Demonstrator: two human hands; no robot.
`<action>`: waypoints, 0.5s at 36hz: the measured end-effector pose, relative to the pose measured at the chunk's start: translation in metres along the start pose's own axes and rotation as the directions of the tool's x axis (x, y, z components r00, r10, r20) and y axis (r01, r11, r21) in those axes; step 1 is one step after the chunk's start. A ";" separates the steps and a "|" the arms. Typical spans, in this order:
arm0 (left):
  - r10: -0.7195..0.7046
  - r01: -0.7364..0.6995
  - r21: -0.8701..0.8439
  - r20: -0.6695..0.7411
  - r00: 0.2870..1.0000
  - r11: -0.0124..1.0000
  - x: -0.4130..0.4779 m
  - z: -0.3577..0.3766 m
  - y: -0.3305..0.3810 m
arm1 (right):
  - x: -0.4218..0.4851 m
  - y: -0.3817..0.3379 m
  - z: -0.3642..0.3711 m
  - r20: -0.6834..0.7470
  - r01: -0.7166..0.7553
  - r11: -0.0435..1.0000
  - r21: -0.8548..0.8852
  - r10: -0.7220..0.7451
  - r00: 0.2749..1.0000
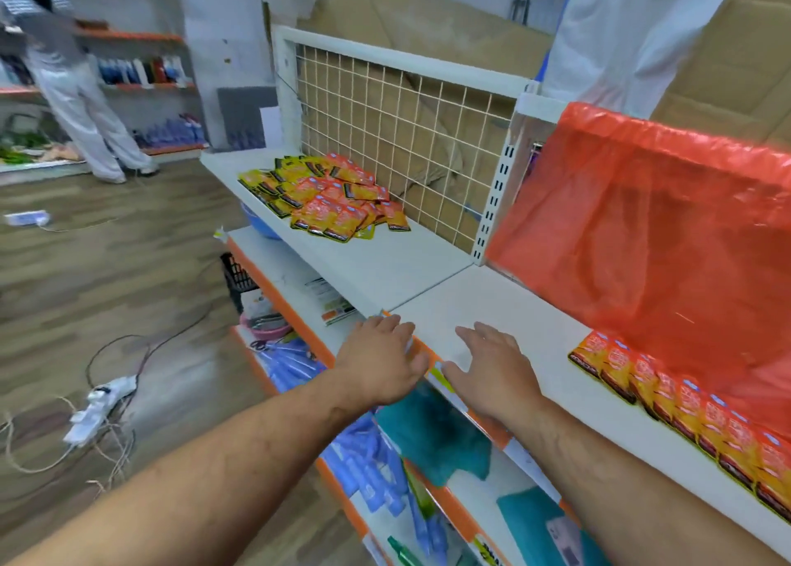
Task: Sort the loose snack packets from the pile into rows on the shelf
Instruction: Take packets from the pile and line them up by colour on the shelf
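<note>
Looking through the head view, I see the left hand (381, 360) and right hand (492, 368) spread palm-down at the front edge of the white shelf (385, 265), low in the middle of the frame, fingers straight, holding nothing. The pile of loose snack packets (329, 197) lies at upper centre, against the wire grid (385, 107). A row of packets (685, 411) runs along the lower right, partly under a red plastic bag (642, 231). Lower left, a pink basin (274, 333) holds metal items too blurred to name.
</note>
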State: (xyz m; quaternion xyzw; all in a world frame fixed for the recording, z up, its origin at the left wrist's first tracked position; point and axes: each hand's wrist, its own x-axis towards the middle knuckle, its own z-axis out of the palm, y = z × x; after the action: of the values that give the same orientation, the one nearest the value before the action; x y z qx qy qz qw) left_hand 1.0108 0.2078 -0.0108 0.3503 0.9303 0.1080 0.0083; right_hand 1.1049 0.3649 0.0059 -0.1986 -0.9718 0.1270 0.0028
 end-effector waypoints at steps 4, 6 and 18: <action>-0.030 0.031 -0.037 0.009 0.999 0.999 0.024 -0.013 -0.060 | 0.045 -0.051 0.011 0.023 0.023 0.999 0.030 -0.024 0.999; -0.036 0.035 -0.028 -0.009 0.999 0.999 0.038 -0.021 -0.091 | 0.070 -0.075 0.016 0.018 0.037 0.999 0.031 -0.038 0.999; -0.039 0.039 0.016 -0.009 0.999 0.999 0.120 -0.056 -0.224 | 0.197 -0.175 0.026 -0.007 0.008 0.998 0.057 -0.008 1.000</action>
State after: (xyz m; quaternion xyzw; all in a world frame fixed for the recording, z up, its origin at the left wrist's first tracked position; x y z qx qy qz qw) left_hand 0.7693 0.1119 0.0044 0.3318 0.9378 0.1018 0.0037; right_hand 0.8549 0.2794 0.0154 -0.1951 -0.9686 0.1538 0.0124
